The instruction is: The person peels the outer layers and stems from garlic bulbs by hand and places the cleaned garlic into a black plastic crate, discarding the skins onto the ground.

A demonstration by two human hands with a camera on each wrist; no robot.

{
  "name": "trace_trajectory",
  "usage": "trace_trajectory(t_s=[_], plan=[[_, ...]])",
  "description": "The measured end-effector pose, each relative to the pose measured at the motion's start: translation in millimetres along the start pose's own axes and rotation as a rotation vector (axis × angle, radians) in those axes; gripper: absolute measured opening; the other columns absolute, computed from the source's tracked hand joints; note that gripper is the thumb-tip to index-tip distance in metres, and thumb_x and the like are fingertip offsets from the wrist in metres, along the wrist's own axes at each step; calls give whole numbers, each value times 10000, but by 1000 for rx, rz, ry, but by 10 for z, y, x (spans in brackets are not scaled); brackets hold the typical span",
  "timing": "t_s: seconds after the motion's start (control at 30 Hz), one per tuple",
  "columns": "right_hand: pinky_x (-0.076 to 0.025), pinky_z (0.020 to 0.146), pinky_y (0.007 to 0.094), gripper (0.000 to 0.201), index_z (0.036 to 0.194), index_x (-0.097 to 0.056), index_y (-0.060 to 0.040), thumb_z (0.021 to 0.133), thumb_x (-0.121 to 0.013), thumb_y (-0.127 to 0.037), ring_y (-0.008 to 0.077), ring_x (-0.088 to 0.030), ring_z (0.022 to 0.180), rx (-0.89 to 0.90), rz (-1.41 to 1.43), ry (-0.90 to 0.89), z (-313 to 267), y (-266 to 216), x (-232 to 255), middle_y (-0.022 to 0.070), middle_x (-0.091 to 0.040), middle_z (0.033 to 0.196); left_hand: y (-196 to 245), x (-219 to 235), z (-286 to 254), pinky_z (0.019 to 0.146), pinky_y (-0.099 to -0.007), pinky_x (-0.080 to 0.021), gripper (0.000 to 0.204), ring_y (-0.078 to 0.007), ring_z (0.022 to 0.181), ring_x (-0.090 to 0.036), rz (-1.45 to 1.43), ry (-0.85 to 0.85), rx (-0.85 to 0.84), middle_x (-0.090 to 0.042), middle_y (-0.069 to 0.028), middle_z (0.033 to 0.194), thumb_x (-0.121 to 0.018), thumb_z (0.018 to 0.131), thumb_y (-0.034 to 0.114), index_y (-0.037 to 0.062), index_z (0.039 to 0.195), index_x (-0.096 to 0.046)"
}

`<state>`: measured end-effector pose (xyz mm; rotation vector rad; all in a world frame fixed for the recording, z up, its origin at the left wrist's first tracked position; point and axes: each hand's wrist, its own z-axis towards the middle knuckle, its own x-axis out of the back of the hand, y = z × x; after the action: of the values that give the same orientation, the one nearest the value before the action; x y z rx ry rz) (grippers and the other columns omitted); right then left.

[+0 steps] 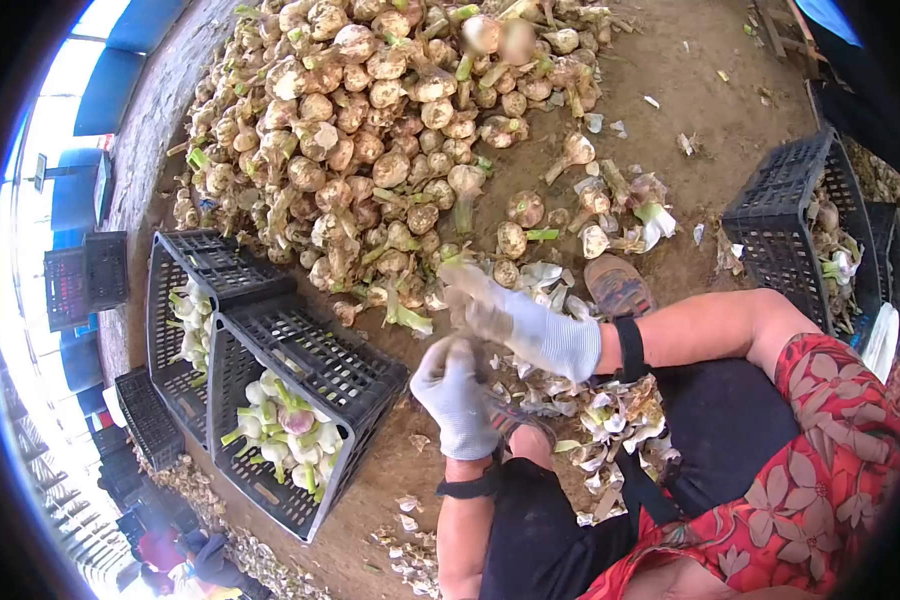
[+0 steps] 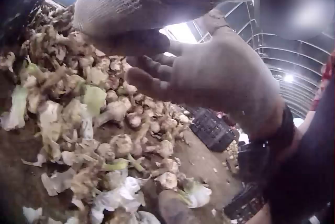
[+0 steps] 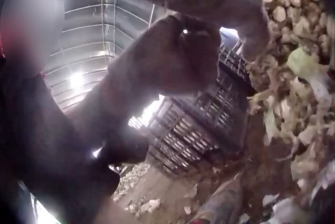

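Both hands wear whitish, dirt-stained gloves and are close together in front of the garlic pile (image 1: pixel 370 150). My left hand (image 1: pixel 457 395) has its fingers curled in toward the thumb; in the right wrist view the same left hand (image 3: pixel 175 59) shows a small bright gap between finger and thumb. I cannot tell whether it holds anything. Just beyond it, my right hand (image 1: pixel 520 315) reaches across with fingers mostly straight. The left wrist view shows that right hand (image 2: pixel 220 72) with its fingers extended and nothing visible in them.
Trimmed garlic bulbs (image 1: pixel 280 430) fill part of a black crate (image 1: pixel 310 360) at the left, beside another crate (image 1: pixel 210 260). A crate with stalks and scraps (image 1: pixel 790 220) stands at right. Peeled skins (image 1: pixel 620 420) lie around the feet. Loose bulbs (image 1: pixel 526 208) lie on the dirt floor.
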<state>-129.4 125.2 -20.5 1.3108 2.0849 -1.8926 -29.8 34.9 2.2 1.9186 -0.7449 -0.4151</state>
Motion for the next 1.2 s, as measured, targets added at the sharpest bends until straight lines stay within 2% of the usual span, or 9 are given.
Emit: trace_trajectory(t_s=[0.1,0.17,0.3,0.43,0.57,0.73,0.87,1.0,1.2], plan=[[-340,1080,332,947,1489,-240,-38,848,-545,-664,209,-397,1295,1,-114,-23,47,-43,295,109,-386,1447,-129,63,-19,550,-267,-458,173,-91,592,-560,677,-430,-67,-623,-46,642,-650,850,138,-28,842,-699],[-438,964,316,755,1435,-378,-64,908,-528,-584,132,-497,1161,56,-38,60,170,59,646,66,-494,1345,-76,-14,-102,640,-332,-502,138,-249,678,-656,1201,-645,-78,-672,-100,737,-682,805,186,78,875,-734],[-489,864,325,326,1176,-599,-31,933,-592,-247,186,-616,967,112,-467,608,350,-270,1370,104,-659,1076,-187,47,-84,690,-351,-522,209,-284,779,-654,1012,-417,-494,-662,-81,873,-618,709,11,104,864,-723],[-483,885,410,357,1200,-606,-104,858,-606,-202,336,-601,1027,61,-1442,314,386,-328,1465,180,-619,1102,-82,80,-17,722,-361,-512,191,-297,832,-639,894,-345,-444,-649,-85,965,-657,775,111,129,961,-695],[-480,880,436,398,1229,-590,-113,835,-592,-174,359,-577,1069,-36,-1719,168,655,-92,1456,182,-587,1146,-64,66,-60,737,-347,-517,331,-273,832,-651,915,-255,-387,-646,-109,991,-675,795,144,97,1122,-651],[-483,766,451,301,925,-675,-21,847,-607,-304,398,-620,846,-28,-1414,381,679,-217,1489,211,-653,855,-346,217,69,733,-321,-533,619,-200,820,-666,799,-185,-545,-671,-122,997,-694,792,94,62,1368,-469],[-471,561,290,240,893,-707,-19,805,-754,-237,136,-593,601,-250,-553,84,467,-278,1049,29,-665,718,-362,124,104,718,-257,-534,971,-147,812,-643,402,-280,-196,-568,-185,1247,-711,732,-2,65,1514,-140],[-475,599,231,281,968,-680,-33,852,-712,-286,76,-586,745,-315,-307,-34,257,-274,462,14,-662,868,-62,-67,-12,1021,-326,-412,835,-217,1245,-450,-61,-315,-76,-396,-143,1403,-697,743,-67,-13,1451,-259],[-483,711,267,396,983,-658,-28,865,-684,-405,87,-575,792,-230,-393,-61,217,-217,166,32,-656,874,-157,23,-49,991,-337,-410,715,-224,1136,-508,443,-54,-472,-465,-147,1282,-712,706,-34,-18,1344,-390]])
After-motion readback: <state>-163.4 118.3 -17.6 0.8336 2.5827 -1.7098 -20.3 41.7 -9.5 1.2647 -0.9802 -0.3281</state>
